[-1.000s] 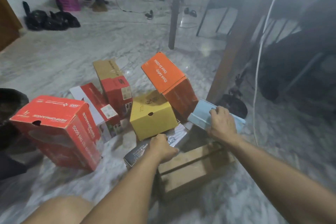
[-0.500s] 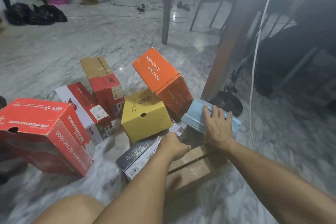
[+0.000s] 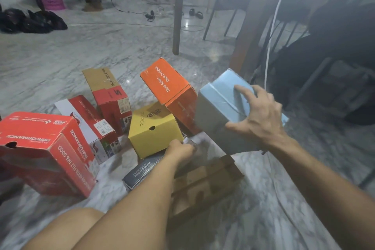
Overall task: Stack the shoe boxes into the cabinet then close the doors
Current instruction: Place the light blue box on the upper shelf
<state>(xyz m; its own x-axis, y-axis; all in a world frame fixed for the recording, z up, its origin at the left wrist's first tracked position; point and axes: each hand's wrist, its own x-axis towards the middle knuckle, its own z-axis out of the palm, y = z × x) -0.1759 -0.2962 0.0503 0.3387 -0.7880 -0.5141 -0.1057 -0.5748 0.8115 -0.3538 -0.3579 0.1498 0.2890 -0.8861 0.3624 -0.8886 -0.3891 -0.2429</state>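
While spanning the upper face of the light blue box (image 3: 219,111) with fingers spread wide and thumb hooked under its near edge, right hand (image 3: 261,119) holding that box tilted and clear of the floor, just beside the orange box (image 3: 170,87). Left hand (image 3: 180,150) curling closed at the far end of the dark grey box (image 3: 142,174), apparently gripping its edge; blurring there, so contact not being shown sharply. Dark grey box lying flat, partly over a brown cardboard box (image 3: 205,184).

Ranging outward: yellow box (image 3: 152,130) sitting just beyond the left hand, propping up the tilted orange box; red-and-tan box (image 3: 109,95) and white-and-red box (image 3: 89,119) leaning behind and to the left; large red box (image 3: 40,148) lying nearest on the far left. All resting loose on the marble floor (image 3: 101,46). Cabinet not appearing in view.

Handling, judging from appearance: thin cardboard, likely light enough for one-handed carrying, though contents not showing. Panels probably flexing under a hard squeeze, and loose lids possibly slipping off. Smooth printed faces offering little friction, so gripping across the width at opposite edges or supporting from beneath seeming safest. Corners and folded rims being the stiffest places for taking hold.
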